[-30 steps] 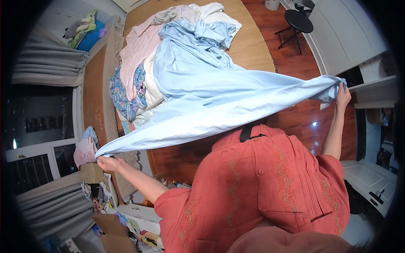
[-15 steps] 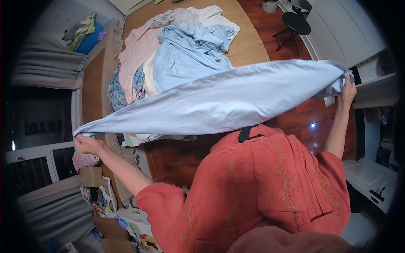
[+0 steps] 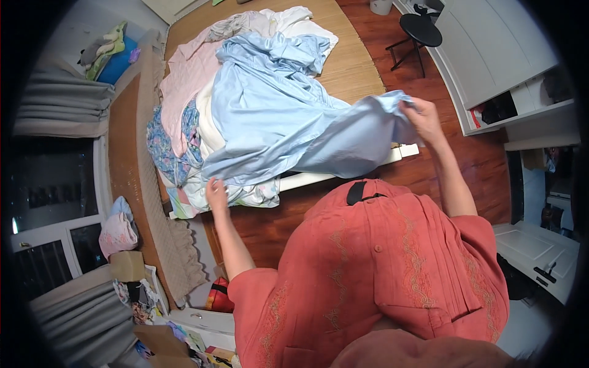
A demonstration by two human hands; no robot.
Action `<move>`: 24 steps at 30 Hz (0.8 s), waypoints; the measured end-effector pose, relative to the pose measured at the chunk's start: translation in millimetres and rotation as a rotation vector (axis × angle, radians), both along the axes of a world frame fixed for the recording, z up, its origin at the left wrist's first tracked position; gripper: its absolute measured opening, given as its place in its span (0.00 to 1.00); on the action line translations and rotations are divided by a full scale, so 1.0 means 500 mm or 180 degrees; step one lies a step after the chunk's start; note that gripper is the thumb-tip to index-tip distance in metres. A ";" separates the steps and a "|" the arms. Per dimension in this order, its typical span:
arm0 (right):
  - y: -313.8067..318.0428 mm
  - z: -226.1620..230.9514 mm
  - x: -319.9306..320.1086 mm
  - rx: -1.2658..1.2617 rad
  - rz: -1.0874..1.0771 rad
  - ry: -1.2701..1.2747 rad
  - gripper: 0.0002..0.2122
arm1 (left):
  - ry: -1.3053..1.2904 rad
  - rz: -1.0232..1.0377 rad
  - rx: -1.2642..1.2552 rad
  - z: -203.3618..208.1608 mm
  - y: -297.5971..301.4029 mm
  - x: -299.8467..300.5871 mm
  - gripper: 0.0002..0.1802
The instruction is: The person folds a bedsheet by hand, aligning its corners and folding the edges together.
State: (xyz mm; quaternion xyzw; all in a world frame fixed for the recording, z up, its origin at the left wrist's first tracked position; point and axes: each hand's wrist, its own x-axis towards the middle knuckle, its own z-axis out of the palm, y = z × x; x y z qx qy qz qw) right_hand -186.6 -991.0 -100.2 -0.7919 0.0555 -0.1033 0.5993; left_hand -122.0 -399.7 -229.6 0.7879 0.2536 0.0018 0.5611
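A large light-blue sheet (image 3: 288, 116) lies draped over a heap of laundry on the bed (image 3: 359, 67). My right hand (image 3: 420, 116) grips a bunched corner of the sheet, raised just past the bed's near edge. My left hand (image 3: 216, 191) hangs lower at the sheet's left edge, close to the cloth; whether its fingers still hold fabric I cannot tell. Under the sheet lie a pink garment (image 3: 187, 80), a blue floral cloth (image 3: 162, 147) and white linen (image 3: 294, 21).
A black round stool (image 3: 420, 30) stands on the wooden floor beyond the bed. White cabinets (image 3: 491, 55) run along the right. Grey curtains (image 3: 61, 101) and a dark window are on the left. Boxes and clutter (image 3: 153, 319) sit at lower left. A white desk (image 3: 537, 245) stands at right.
The sheet was stretched wide in the air between both hands; both hands have come inward and down, and the sheet now lies slack on the laundry pile.
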 end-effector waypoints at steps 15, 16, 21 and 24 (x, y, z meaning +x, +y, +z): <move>0.246 0.036 0.024 0.0906 0.1826 0.1100 0.12 | -0.1290 -0.2667 -0.0070 0.301 -0.489 -0.120 0.36; 0.251 0.031 0.020 0.1068 0.1938 0.1000 0.12 | -0.1292 -0.2680 -0.0049 0.298 -0.497 -0.115 0.36; 0.244 0.067 0.006 0.1148 0.1979 0.0924 0.13 | -0.1699 -0.2986 0.0168 0.286 -0.519 -0.111 0.34; 0.227 0.086 -0.003 0.1255 0.1986 0.1170 0.12 | -0.1270 -0.2878 -0.0304 0.278 -0.525 -0.112 0.28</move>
